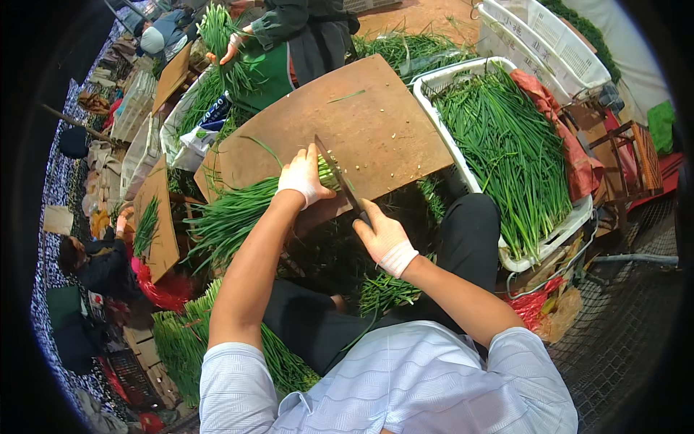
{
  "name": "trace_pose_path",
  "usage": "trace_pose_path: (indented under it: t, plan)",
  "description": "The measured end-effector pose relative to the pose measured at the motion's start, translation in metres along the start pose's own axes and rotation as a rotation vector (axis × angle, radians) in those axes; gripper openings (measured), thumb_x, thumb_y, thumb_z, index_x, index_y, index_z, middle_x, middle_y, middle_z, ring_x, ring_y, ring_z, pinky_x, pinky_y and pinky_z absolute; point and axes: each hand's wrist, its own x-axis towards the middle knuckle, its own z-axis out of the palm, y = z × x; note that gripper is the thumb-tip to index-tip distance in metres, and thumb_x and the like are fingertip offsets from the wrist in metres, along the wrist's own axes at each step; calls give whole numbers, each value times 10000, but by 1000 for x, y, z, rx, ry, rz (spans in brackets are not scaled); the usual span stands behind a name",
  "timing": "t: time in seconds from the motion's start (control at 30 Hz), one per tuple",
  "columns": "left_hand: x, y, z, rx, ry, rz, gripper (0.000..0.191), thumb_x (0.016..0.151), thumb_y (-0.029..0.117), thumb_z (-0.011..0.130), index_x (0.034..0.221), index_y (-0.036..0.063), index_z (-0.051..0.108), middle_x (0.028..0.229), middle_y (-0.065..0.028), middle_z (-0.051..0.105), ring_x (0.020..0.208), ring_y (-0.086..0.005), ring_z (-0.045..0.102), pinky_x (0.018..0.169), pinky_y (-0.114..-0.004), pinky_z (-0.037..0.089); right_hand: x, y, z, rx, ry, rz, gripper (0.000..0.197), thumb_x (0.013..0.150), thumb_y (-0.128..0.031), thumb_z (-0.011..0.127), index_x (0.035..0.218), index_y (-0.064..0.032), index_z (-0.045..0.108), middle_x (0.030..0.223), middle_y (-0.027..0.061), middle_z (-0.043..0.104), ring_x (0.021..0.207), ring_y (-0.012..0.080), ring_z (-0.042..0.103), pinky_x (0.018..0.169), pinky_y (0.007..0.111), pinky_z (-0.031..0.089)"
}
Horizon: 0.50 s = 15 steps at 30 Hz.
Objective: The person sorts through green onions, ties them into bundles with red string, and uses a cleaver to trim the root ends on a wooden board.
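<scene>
My left hand, in a white knit glove, presses down on a bunch of garlic chives near its pale stem ends. The green leaves trail off the left edge of the wooden board. In my right hand, gloved too, is the handle of a long-bladed knife. Its dark blade slants up and left across the board, right at the cut ends of the bunch. Small pale stem bits lie scattered over the board, along with one loose leaf.
At right stands a white plastic crate full of chives, a red sack along its rim. Across the board a co-worker's hand holds another bunch. More chives lie by my left thigh. Another person sits at far left.
</scene>
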Motion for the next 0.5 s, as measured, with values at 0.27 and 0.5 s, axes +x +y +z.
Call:
trace_pose_path:
  t: [0.27, 0.5]
  plan:
    - [8, 8, -9, 78, -109, -67, 711, 671, 509, 799, 1170, 31, 629, 1149, -182, 701, 1081, -335, 680, 931, -457, 519, 4, 15, 17, -144, -28, 27, 503, 972, -264, 571, 1411, -59, 433, 1125, 265, 665, 979, 443, 651, 825, 507, 533]
    - [12, 11, -11, 125, -169, -62, 693, 665, 483, 784, 1193, 62, 631, 1095, -171, 721, 1037, -335, 693, 895, -463, 522, 10, 15, 17, -141, -121, 120, 466, 986, -247, 524, 1404, -69, 424, 1029, 260, 684, 929, 453, 657, 797, 535, 528]
